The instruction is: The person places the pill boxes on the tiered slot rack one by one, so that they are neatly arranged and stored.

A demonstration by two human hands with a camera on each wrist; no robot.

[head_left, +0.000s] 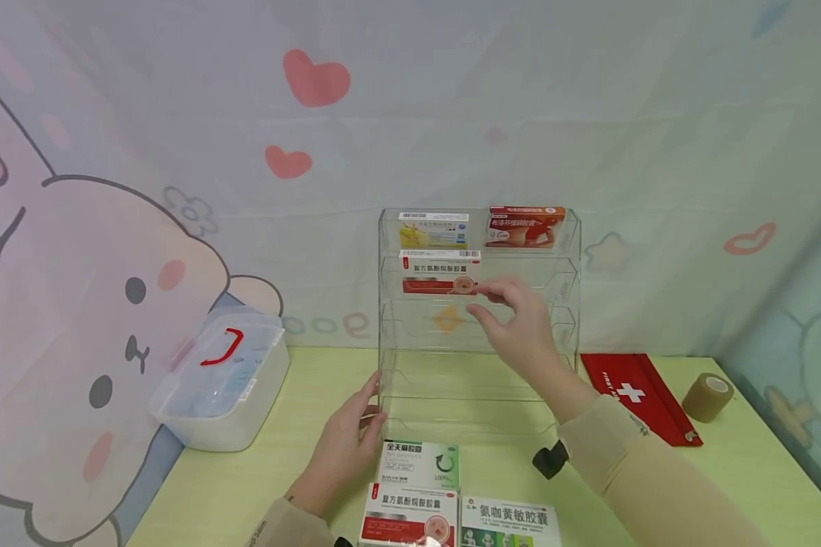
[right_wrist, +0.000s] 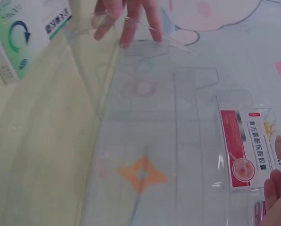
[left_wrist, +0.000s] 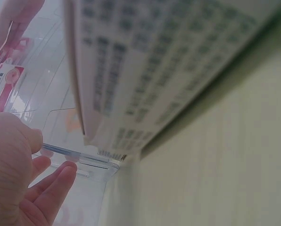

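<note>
A clear acrylic tiered rack [head_left: 479, 398] stands on the table. My left hand [head_left: 345, 441] holds its lower left edge, with the thumb and fingers on either side of the panel in the left wrist view. On the second tier a red-and-white medicine box [head_left: 441, 273] stands upright. My right hand [head_left: 520, 323] is at that box's lower right corner, its index finger at the corner and its thumb apart below. The top tier carries a yellow-and-white box [head_left: 433, 234] and a red medicine box [head_left: 525, 228].
In front of the rack lie a green-and-white box [head_left: 420, 465], another red-and-white box [head_left: 409, 515] and a white-and-green box [head_left: 509, 523]. A lidded plastic case [head_left: 222, 380] stands left. On the right are a red first-aid pouch [head_left: 632, 395] and a tan bandage roll [head_left: 707, 397].
</note>
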